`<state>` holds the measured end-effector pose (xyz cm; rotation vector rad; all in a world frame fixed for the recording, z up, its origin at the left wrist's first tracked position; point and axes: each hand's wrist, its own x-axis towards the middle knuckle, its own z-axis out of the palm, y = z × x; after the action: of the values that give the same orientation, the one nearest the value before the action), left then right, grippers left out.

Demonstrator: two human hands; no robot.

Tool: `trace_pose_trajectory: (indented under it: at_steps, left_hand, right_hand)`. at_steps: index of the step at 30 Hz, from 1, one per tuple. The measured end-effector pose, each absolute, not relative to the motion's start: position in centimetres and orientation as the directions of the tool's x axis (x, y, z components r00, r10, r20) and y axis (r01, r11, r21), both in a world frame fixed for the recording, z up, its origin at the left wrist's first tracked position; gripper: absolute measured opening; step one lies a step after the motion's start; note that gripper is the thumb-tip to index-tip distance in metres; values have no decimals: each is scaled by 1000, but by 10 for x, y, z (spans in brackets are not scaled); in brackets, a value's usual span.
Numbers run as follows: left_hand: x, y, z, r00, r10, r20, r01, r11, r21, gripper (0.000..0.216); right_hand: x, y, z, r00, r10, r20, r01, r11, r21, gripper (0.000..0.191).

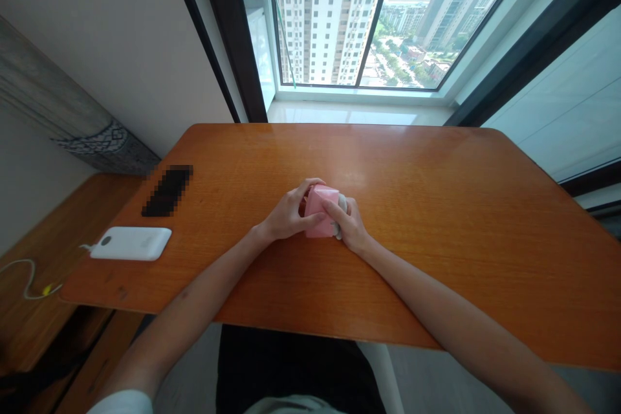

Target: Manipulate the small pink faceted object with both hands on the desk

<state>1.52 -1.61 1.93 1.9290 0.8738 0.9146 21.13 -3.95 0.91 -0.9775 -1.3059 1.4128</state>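
Note:
A small pink box-like object (320, 229) is held between both hands over the middle of the wooden table (436, 220). My left hand (290, 212) grips its left side, the fingers over the far edge and the thumb on the near face. From the right, my right hand (350, 223) presses its thumb on the pink surface. A pale grey-white part (343, 202) shows between the pink object and my right fingers; I cannot make out what it is.
At the table's left lie a white flat device (130, 243) with a cable and a pixelated black item (168, 191). A lower wooden surface (43, 233) stands farther left, with a white cord (30, 278) on it. Behind the table is a window (359, 26).

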Motion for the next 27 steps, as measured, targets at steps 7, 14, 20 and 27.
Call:
trace_pose_trajectory:
  at_steps: [7,14,20,27]
  left_hand:
    - [6,-4,-1,614,602,510,223,-752,621,149]
    - [1,-3,2,708,474,523,334,-878,344,112]
    - [4,-6,4,662,471,583,306,-880,363,117]
    - [8,-9,14,607,560,565,295,-818,494,126]
  right_hand:
    - [213,-40,15,-222,974,42,-132,13,-991,62]
    - [213,-34,9,-171,985,5,-169,-24,-985,63]
    - [213,-34,11,-174,984,45,-174,15,-985,63]
    - [213,-37,13,-194,980,36,-128,11,-992,64]
